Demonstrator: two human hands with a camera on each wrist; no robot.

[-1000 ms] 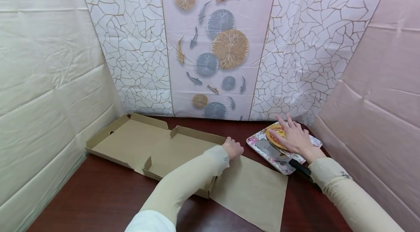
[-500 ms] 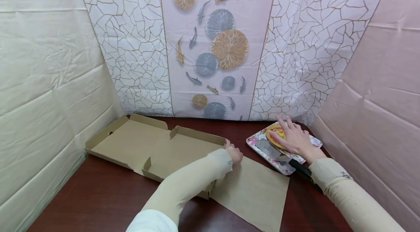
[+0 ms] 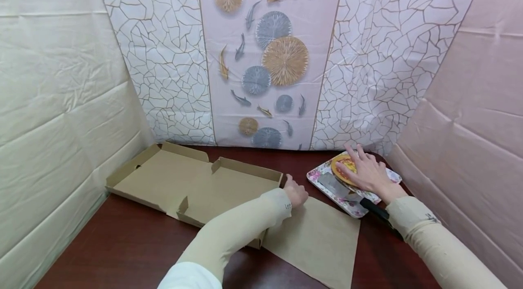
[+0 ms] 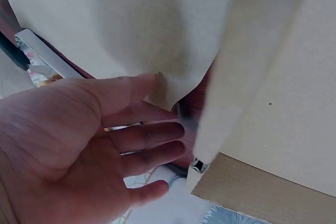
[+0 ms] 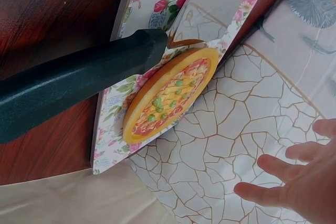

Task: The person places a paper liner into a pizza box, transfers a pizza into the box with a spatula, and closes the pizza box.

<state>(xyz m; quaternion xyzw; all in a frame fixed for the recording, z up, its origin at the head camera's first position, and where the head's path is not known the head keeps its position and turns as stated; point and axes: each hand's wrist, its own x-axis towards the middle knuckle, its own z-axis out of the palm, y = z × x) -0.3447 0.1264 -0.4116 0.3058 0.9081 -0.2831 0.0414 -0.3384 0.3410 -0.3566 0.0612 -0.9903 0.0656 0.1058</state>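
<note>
Pizza (image 3: 347, 163) partly behind right hand (image 3: 369, 174)

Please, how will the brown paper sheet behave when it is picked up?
The brown paper sheet is probably floppy, as it curves near the corner the left hand pinches. It looks very thin, so likely light for its size. Lying mostly flat, it would probably slide, not tip.

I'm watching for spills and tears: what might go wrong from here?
The spatula overhangs the tray near the right hand; a bump might shove it into the pizza. The left hand pinches a corner of the brown paper sheet; a hard tug could tear it. The sheet lies close beside the open pizza box and might snag.
</note>
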